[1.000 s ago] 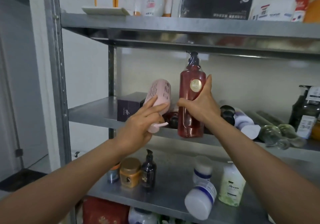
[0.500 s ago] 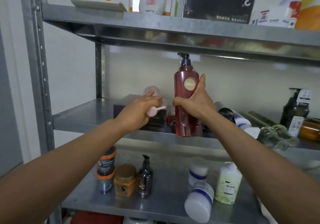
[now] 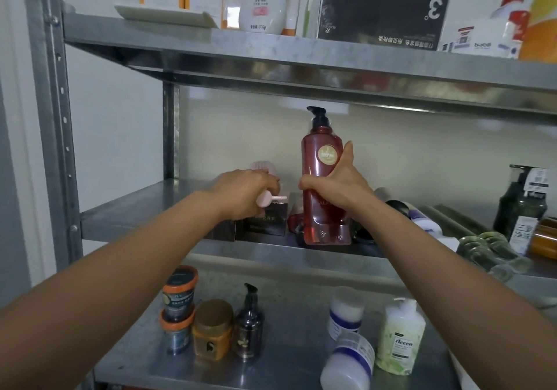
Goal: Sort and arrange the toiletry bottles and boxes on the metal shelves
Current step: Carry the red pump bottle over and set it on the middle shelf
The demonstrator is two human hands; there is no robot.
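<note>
Bare galvanised metal shelves stand against a pale wall, and both hands work at the front edge of the middle shelf (image 3: 135, 221). The right hand (image 3: 337, 184) grips the red pump bottle (image 3: 321, 154) round its waist, thumb up along its right side, holding it upright with its base at the shelf's front edge; whether the base rests on the metal cannot be told. Its round gold seal carries writing too small to read. Just beside it, towards the shelf's left end, the left hand (image 3: 244, 190) holds a pink bottle (image 3: 266, 200) lying on its side over a dark box (image 3: 265, 224), the pink cap and nozzle poking out below the fingers towards the front edge. The two hands sit close together without touching. On the top shelf (image 3: 211, 46), a black box (image 3: 382, 13) near the front edge shows a large "3" printed upside down, and a white and red bottle (image 3: 263, 7) to its left reads "300g". On the lower shelf (image 3: 289, 314), towards the right end, a pale green pump bottle (image 3: 401, 338) is labelled "Accen".
</note>
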